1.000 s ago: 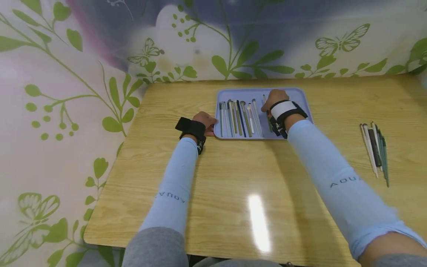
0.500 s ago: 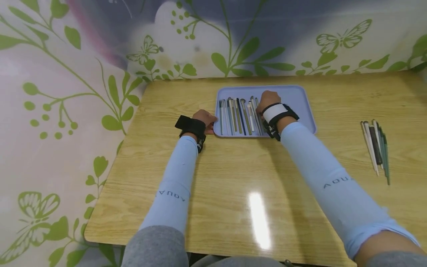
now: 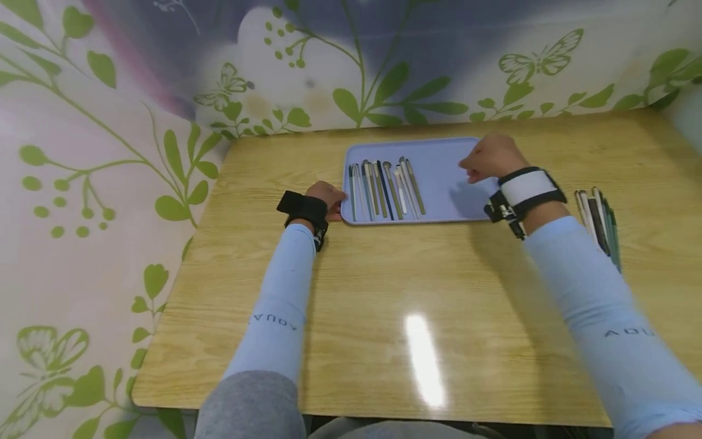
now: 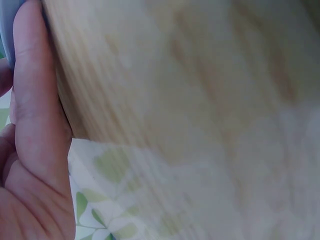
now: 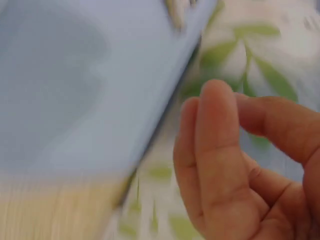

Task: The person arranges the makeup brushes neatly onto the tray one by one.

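Observation:
At the left edge of the lilac tray (image 3: pixel 439 177), my left hand (image 3: pixel 327 196) holds the rim; in the left wrist view the tray's edge (image 4: pixel 7 30) runs between the fingers. Several makeup brushes (image 3: pixel 386 189) lie side by side on the tray's left half, heads toward the wall. The last in the row is an olive-handled brush (image 3: pixel 415 188). Over the tray's right side hovers my right hand (image 3: pixel 496 158), holding nothing. Its fingers (image 5: pixel 217 150) are loosely bent, thumb close to them, in the right wrist view.
A bunch of several more brushes (image 3: pixel 599 222) lies on the wooden table (image 3: pixel 356 317) at the right, partly covered by my right forearm. A leaf-patterned wall (image 3: pixel 323 73) rises behind the table, and another stands at the left.
My right hand has left the brush row and moved right over the tray, uncovering an olive-handled brush at the row's right end. My left hand stays at the tray's edge.

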Available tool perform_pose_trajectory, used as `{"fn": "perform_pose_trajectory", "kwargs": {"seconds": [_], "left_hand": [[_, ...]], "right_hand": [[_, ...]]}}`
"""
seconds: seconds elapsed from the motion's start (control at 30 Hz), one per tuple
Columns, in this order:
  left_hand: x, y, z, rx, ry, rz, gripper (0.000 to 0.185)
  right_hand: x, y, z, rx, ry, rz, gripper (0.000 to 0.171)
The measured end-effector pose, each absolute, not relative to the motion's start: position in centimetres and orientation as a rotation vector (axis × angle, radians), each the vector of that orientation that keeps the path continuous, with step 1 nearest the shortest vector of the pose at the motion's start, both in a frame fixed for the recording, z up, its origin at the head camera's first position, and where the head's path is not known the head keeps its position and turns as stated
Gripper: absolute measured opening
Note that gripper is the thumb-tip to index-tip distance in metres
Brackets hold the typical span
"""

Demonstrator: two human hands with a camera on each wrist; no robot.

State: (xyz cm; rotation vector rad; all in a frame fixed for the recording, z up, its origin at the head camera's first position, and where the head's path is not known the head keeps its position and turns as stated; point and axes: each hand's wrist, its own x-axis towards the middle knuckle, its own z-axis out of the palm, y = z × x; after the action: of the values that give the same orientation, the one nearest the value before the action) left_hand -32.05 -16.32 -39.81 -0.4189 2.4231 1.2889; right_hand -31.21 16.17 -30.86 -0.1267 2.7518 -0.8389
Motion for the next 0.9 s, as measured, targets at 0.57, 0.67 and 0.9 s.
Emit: {"fn": "perform_pose_trajectory", "kwargs": {"seconds": [0.57,0.67,0.9], "left_hand": [[-32.8,-16.4,-40.1,-0.414,2.385,1.273,0.019],[-33.1,-16.5,-40.6,-0.417,2.391,1.267,0.020],[-32.7,-16.0,-40.0,-0.450,2.368,1.289,0.015]], "right_hand": [[-23.8,30.6,-35.2,0.208,3.028,-0.382,0.024],[-23.7,30.6,-35.8,0.238,3.031,-0.363,0.020],[-24.0,29.5,-36.2,0.273,3.020,-0.163,0.024]]}}
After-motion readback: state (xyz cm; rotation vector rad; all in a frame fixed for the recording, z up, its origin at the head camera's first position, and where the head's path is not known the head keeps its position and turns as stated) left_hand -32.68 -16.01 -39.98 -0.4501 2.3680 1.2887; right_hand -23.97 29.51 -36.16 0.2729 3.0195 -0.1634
